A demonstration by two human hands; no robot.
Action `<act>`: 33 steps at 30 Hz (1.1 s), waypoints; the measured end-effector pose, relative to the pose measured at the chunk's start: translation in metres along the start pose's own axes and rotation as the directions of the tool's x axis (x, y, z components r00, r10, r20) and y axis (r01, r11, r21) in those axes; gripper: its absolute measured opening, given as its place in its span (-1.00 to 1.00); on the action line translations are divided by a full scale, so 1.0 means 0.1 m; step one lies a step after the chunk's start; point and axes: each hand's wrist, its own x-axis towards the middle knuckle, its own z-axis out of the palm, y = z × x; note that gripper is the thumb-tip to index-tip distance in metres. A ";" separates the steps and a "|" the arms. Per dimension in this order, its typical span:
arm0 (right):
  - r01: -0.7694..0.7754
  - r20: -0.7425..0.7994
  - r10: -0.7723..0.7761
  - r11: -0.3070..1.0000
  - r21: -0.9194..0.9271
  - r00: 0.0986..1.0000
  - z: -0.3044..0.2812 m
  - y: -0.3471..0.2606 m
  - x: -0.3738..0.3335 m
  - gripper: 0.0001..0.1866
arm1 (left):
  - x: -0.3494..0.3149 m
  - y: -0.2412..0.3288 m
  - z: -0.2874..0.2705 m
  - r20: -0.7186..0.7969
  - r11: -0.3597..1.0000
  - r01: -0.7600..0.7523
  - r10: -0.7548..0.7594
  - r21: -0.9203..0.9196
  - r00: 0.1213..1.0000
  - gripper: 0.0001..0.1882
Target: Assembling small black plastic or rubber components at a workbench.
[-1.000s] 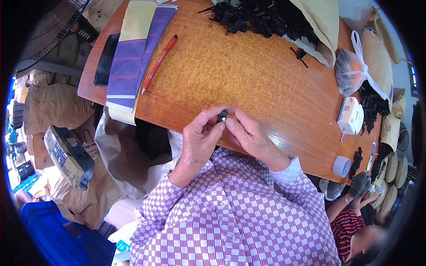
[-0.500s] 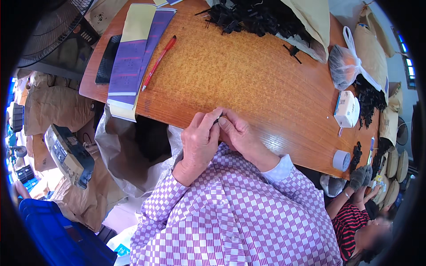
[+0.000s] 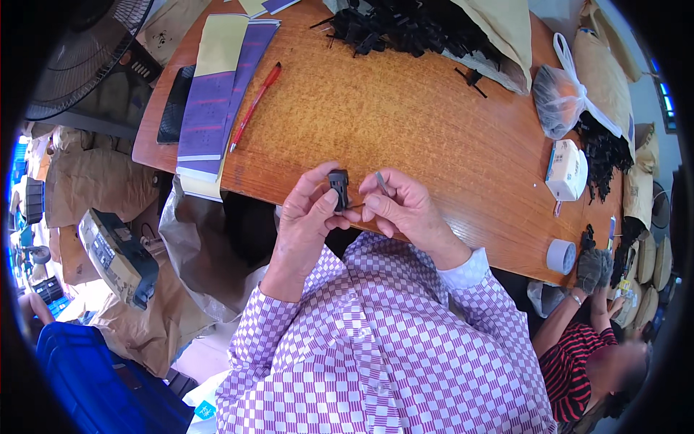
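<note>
brown wooden desk (image 3: pixel 325 130): purple papers (image 3: pixel 210 108) and, beyond its edge, a fan (image 3: pixel 83 61) at ten o'clock, black parts (image 3: pixel 405 29) heaped at one, white box (image 3: pixel 564 170) at three. at the near edge, the left hand (image 3: pixel 306 207) pinches a black piece (image 3: pixel 337 186), the right hand (image 3: pixel 413 213) a slim grey strip (image 3: pixel 382 182).

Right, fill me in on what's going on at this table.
A person in a purple-and-white checked shirt is working with both hands at the near edge of a wooden table. The left hand holds a small black part; the right hand, close by, grips a slim grey item. Beyond them, a heap of black pieces lies at the far side, and a red pen rests beside purple-and-cream sheets.
</note>
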 end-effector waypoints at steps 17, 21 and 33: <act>0.030 -0.012 -0.029 0.999 0.011 0.999 -0.22 0.16 0.18 -0.89 | 0.20 -0.08 0.26 0.193 0.723 -0.195 0.086 0.663 0.977 -0.54; 0.042 -0.065 -0.049 0.993 -0.108 0.997 -0.28 0.18 0.22 -0.89 | 0.29 -0.16 0.20 0.163 0.744 -0.152 0.058 0.651 0.985 -0.61; -0.141 -0.034 0.142 0.989 0.047 0.989 -0.35 0.00 0.33 -0.91 | 0.48 -0.10 0.27 0.248 0.593 -0.212 0.021 0.777 0.968 -0.62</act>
